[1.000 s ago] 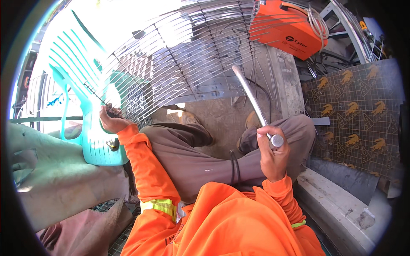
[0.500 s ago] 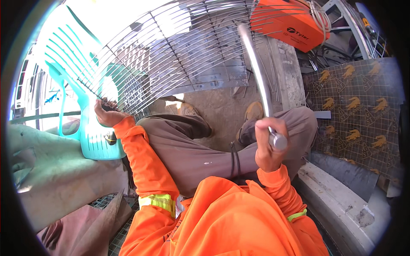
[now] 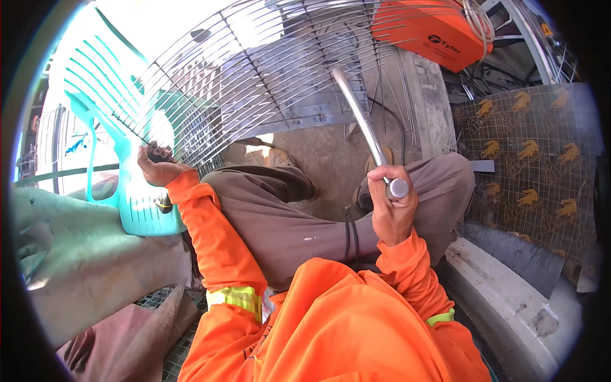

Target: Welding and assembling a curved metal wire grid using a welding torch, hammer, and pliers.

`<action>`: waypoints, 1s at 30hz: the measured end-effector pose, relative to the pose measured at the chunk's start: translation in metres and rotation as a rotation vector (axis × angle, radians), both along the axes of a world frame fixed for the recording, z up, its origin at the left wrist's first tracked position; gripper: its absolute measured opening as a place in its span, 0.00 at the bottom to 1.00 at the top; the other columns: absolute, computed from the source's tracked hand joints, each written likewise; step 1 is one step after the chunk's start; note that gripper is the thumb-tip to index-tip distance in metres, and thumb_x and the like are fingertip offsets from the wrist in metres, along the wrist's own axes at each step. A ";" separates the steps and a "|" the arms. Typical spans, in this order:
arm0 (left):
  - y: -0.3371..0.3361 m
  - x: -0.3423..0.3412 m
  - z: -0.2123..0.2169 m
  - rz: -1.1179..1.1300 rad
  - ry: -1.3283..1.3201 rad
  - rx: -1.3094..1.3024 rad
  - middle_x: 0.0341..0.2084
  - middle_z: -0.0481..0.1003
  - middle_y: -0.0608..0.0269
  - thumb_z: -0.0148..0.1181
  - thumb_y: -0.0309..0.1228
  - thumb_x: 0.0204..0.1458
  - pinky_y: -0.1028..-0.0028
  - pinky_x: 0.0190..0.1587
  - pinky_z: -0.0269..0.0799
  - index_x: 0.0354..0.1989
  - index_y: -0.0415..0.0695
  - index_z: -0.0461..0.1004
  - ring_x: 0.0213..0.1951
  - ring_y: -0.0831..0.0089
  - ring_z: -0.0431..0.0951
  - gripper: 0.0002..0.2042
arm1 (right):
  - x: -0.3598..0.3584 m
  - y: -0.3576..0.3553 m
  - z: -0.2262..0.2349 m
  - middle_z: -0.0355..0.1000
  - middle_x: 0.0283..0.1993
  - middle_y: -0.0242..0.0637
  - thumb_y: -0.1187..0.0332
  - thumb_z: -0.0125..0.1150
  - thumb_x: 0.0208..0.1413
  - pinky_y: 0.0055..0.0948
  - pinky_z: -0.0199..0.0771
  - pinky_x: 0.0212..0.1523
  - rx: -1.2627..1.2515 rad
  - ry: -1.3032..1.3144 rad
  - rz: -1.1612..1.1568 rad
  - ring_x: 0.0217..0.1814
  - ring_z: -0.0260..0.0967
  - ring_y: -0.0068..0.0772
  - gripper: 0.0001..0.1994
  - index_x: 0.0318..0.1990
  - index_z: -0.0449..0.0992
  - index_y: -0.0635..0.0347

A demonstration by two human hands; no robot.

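Observation:
A wide grid of thin metal wires [image 3: 251, 67], slightly curved with darker cross wires, spreads across the upper part of the view. My left hand [image 3: 160, 167] is closed on its near-left edge, where the fingers curl round a dark part of it. My right hand [image 3: 391, 204], above my right thigh, is closed around a round steel bar [image 3: 361, 113]. The bar's thick round end sticks out near my thumb. Its far end overlaps the grid in the view; I cannot tell whether they touch.
A turquoise plastic chair [image 3: 149, 213] stands beside my left hand. An orange box-shaped machine [image 3: 433, 32] with a coiled pale cable is at far right. A printed brown panel [image 3: 528, 146] leans by a concrete ledge [image 3: 503, 293]. Sheet metal [image 3: 305, 105] lies beyond my feet.
My right hand has shifted a little left, and the steel bar's far end has swung left and nearer. My left hand stays on the wire grid, nearly still.

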State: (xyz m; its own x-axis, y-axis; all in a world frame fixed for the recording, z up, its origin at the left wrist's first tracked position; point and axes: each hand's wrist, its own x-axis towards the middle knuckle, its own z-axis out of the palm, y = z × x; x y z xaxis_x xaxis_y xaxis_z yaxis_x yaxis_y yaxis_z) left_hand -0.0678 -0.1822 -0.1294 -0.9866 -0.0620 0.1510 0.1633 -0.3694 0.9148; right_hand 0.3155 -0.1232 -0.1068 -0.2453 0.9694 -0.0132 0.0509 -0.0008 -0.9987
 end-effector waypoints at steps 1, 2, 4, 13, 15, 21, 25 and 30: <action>0.005 -0.002 0.001 -0.002 0.001 0.003 0.18 0.67 0.67 0.56 0.39 0.51 0.80 0.20 0.52 0.27 0.41 0.71 0.18 0.80 0.62 0.13 | 0.001 0.001 -0.003 0.71 0.29 0.30 0.83 0.58 0.53 0.20 0.63 0.27 0.003 0.001 -0.002 0.25 0.63 0.17 0.07 0.37 0.73 0.62; 0.004 -0.001 0.003 0.019 0.013 -0.010 0.19 0.68 0.67 0.55 0.39 0.52 0.80 0.20 0.52 0.27 0.41 0.71 0.18 0.80 0.62 0.13 | 0.002 -0.003 0.001 0.71 0.29 0.31 0.84 0.58 0.52 0.21 0.64 0.27 0.180 -0.032 -0.036 0.25 0.64 0.18 0.07 0.37 0.73 0.62; -0.005 0.002 0.003 0.031 0.023 -0.046 0.19 0.68 0.66 0.55 0.40 0.52 0.80 0.20 0.52 0.26 0.42 0.70 0.18 0.80 0.62 0.13 | 0.009 -0.007 0.018 0.71 0.29 0.33 0.85 0.57 0.51 0.23 0.67 0.28 0.439 -0.077 -0.041 0.25 0.66 0.24 0.09 0.37 0.73 0.62; -0.003 -0.003 -0.002 -0.017 0.028 -0.052 0.18 0.66 0.68 0.54 0.42 0.54 0.79 0.23 0.56 0.25 0.44 0.69 0.19 0.78 0.63 0.14 | -0.001 0.000 -0.007 0.68 0.29 0.25 0.81 0.58 0.56 0.17 0.60 0.26 0.015 -0.032 -0.037 0.27 0.58 0.11 0.05 0.35 0.73 0.59; -0.009 0.005 0.001 -0.014 -0.010 -0.027 0.18 0.66 0.68 0.54 0.41 0.54 0.79 0.24 0.58 0.25 0.44 0.69 0.20 0.78 0.63 0.14 | 0.001 -0.013 -0.017 0.68 0.29 0.25 0.81 0.58 0.57 0.18 0.59 0.26 0.206 0.004 -0.127 0.27 0.59 0.12 0.05 0.35 0.73 0.60; -0.004 0.004 0.004 0.024 0.016 -0.073 0.19 0.66 0.68 0.54 0.42 0.54 0.79 0.24 0.57 0.26 0.44 0.69 0.20 0.79 0.63 0.14 | 0.023 -0.001 0.016 0.68 0.29 0.36 0.86 0.52 0.55 0.23 0.67 0.29 0.625 -0.023 -0.107 0.25 0.64 0.26 0.10 0.41 0.70 0.61; -0.001 0.005 0.004 0.032 0.043 -0.090 0.18 0.66 0.68 0.54 0.42 0.54 0.79 0.23 0.57 0.25 0.44 0.69 0.20 0.79 0.63 0.14 | 0.010 -0.002 0.001 0.69 0.29 0.39 0.88 0.51 0.52 0.27 0.69 0.30 0.707 0.240 -0.083 0.25 0.65 0.29 0.12 0.41 0.69 0.61; -0.005 0.003 0.004 0.013 -0.010 -0.082 0.18 0.66 0.68 0.54 0.42 0.54 0.78 0.25 0.58 0.26 0.42 0.70 0.20 0.78 0.63 0.15 | 0.011 -0.017 -0.010 0.72 0.30 0.33 0.85 0.56 0.53 0.22 0.66 0.29 0.106 -0.094 -0.025 0.28 0.68 0.26 0.07 0.35 0.72 0.62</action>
